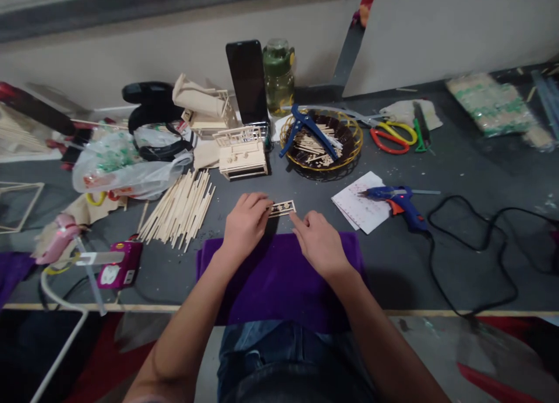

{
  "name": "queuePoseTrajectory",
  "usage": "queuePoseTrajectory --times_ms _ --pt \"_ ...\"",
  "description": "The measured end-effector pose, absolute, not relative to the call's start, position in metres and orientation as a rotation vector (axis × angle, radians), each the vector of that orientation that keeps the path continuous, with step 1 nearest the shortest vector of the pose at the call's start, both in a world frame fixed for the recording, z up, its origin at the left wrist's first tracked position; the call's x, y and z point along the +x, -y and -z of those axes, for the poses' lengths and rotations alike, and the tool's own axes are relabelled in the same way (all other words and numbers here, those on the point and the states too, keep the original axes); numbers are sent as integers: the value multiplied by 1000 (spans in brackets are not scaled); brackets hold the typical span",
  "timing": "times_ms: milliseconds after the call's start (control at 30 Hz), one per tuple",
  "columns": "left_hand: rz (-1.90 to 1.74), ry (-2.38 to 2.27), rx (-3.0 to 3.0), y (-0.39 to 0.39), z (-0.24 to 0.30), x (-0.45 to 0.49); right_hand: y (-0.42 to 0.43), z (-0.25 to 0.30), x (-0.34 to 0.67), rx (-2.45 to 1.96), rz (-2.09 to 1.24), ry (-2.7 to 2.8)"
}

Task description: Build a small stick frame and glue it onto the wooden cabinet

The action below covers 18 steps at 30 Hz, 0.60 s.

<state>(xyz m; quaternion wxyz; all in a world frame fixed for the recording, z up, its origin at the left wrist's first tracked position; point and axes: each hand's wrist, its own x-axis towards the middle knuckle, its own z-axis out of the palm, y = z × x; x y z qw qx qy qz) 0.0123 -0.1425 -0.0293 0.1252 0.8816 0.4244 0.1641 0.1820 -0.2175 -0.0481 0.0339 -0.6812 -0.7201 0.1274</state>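
A small rectangular frame of thin wooden sticks [286, 205] lies on the dark tabletop, with a few tiny pale pieces inside it. My left hand [247, 223] is closed on the frame's left end, its fingertips covering that part. At the lower right corner, the index fingertip of my right hand [321, 240] touches the frame, while the other fingers curl in. Just behind the frame stands a miniature wooden bench-like piece [242, 158] with a railing. A purple cloth [283, 280] is spread under my wrists at the table's front edge.
Loose wooden sticks [179, 211] lie to the left. A blue glue gun [399, 202] rests on white paper [358, 208] at right, its black cord [484, 240] trailing. Behind are a woven basket [358, 141] holding a blue cutter [314, 129], scissors [393, 138], a phone [248, 82] and a bottle [279, 80].
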Motion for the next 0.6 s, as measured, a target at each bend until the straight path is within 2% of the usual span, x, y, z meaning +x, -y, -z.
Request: queuePoseTrajectory --times_ms 233,367,600 --pt "-358 -1234 2614 210 50 15 219 63 185 -2031 -299 2211" --pt "-279 -1258 2567 211 56 23 222 66 187 -1973 -204 2169" --pt "-287 -1248 2512 205 52 21 219 53 191 -1939 -323 2251"
